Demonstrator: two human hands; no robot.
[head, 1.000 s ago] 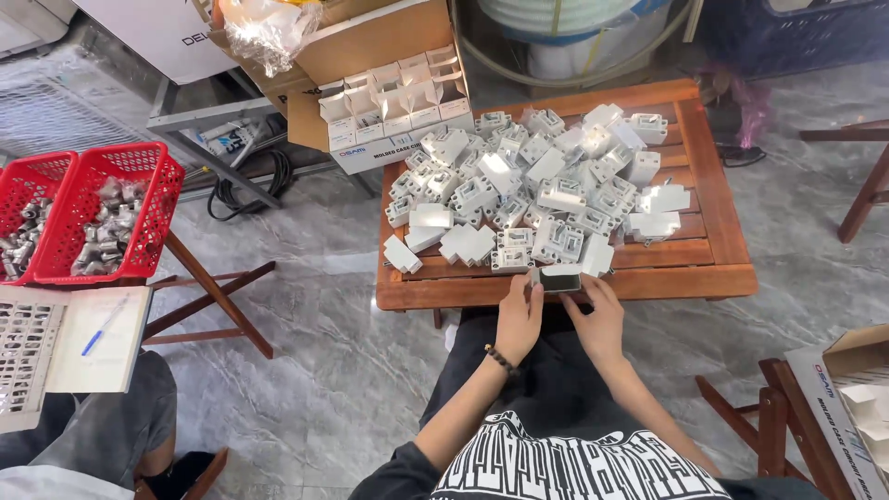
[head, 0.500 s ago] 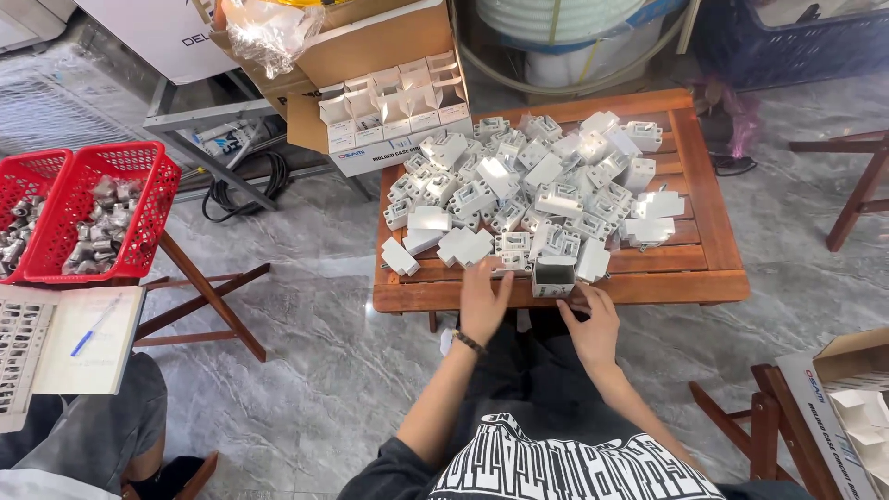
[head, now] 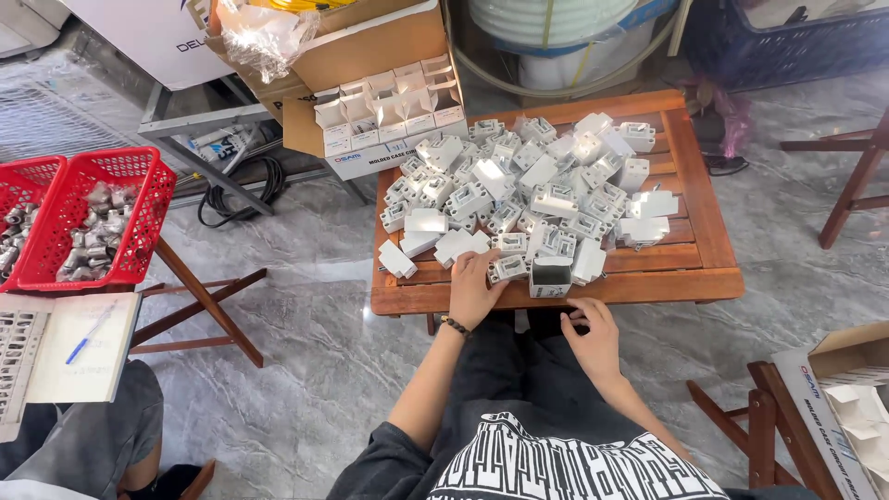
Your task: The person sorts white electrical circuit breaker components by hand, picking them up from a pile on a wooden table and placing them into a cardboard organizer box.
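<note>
Left hand (head: 474,289) lies open on a grey breaker (head: 508,268) at the wooden table (head: 713,231) front edge; right hand (head: 593,338) curls empty below. Beside stands an open white box (head: 551,276); red baskets (head: 88,218) hold metal parts.

The person wears a dark grey T-shirt (head: 556,468) with a bold white block print, short sleeves, and a dark beaded bracelet (head: 454,325) on the left wrist.

Left hand (head: 474,289) extended forward; right hand (head: 593,341) drawn back, fingers curled.
</note>
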